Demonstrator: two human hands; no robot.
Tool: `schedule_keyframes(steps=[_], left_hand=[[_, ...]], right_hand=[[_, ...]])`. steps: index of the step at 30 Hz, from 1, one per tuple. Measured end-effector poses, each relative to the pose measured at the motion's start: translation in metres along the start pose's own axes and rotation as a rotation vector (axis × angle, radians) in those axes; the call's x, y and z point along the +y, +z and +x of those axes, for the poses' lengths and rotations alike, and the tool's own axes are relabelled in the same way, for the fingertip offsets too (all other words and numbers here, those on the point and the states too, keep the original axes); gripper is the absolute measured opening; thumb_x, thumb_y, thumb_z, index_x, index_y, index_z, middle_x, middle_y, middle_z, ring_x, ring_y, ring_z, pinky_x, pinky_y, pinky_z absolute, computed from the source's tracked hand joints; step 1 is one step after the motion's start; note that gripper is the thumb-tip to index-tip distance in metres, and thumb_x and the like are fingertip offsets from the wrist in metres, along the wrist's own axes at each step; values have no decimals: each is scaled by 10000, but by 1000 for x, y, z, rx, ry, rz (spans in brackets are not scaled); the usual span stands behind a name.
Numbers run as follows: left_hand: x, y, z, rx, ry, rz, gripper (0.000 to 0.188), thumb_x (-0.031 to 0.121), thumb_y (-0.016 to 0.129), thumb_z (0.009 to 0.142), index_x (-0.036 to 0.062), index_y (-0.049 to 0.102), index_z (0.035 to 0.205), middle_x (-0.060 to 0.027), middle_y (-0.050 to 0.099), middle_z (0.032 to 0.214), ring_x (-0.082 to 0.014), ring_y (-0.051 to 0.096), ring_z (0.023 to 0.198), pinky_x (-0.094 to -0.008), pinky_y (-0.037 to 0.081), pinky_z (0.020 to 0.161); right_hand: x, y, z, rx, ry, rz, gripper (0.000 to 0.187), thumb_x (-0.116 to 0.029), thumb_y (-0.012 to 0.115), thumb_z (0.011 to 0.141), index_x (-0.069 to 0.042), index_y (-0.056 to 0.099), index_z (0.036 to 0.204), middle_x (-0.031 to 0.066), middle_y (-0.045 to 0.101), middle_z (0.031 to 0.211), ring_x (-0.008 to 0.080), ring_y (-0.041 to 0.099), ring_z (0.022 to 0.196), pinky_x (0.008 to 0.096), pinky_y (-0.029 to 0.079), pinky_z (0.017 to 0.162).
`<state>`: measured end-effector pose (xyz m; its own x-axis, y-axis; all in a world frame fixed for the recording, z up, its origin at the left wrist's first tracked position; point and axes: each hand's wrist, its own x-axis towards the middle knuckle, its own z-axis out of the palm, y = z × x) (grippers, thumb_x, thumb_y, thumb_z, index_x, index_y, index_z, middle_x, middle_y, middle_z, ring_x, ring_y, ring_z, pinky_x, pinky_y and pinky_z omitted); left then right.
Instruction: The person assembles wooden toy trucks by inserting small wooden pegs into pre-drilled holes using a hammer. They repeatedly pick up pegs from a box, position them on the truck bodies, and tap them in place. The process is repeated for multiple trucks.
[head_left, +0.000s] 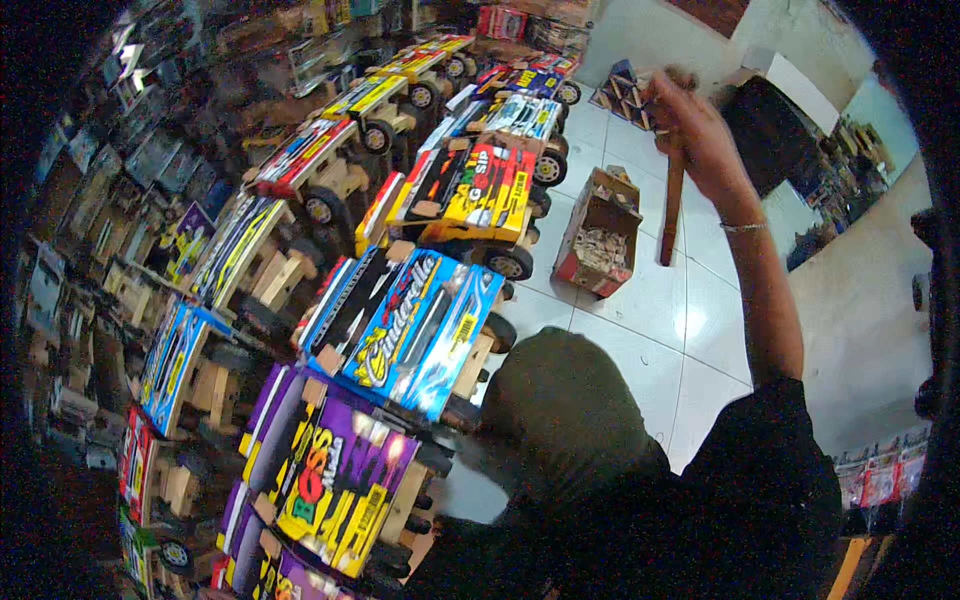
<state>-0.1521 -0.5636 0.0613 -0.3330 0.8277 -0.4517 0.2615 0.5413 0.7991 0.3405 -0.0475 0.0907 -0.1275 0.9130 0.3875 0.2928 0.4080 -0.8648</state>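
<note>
My right arm, in a black sleeve, is stretched up and away at the upper right. My right hand is closed around a brown wooden stick, which hangs down from it over the white tiles; blur hides the finger detail and the rounded end by the fingertips. To the left stand rows of colourful wooden toy trucks, among them a blue one, a purple and yellow one and a red and yellow one, with black wheels. My left hand is not seen.
On the white tiled floor stands an open cardboard box with small pale pieces inside. A rounded olive-green cloth shape rises at lower centre. Dark clutter lies by the right wall, and a small patterned object beyond the box.
</note>
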Motion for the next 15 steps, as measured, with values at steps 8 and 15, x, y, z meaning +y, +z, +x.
schedule_keyframes(steps=[8, 15], left_hand=[[-9, -18, 6, -128, -35, 43, 245, 101, 687, 937, 71, 583, 1156, 24, 594, 899, -60, 465, 683, -216, 403, 648], [4, -27, 1, -41, -269, -41, 310, 150, 629, 976, 41, 584, 1262, -15, 624, 918, -89, 521, 676, -259, 422, 578]], right_hand=[[334, -59, -5, -366, 337, -1281, 351, -343, 631, 855, -101, 664, 1107, 193, 706, 979, 365, 696, 876, 470, 565, 732], [436, -46, -26, -304, 389, -1451, 298, -324, 640, 831, -54, 696, 946, 152, 720, 925, 319, 709, 903, 466, 580, 755]])
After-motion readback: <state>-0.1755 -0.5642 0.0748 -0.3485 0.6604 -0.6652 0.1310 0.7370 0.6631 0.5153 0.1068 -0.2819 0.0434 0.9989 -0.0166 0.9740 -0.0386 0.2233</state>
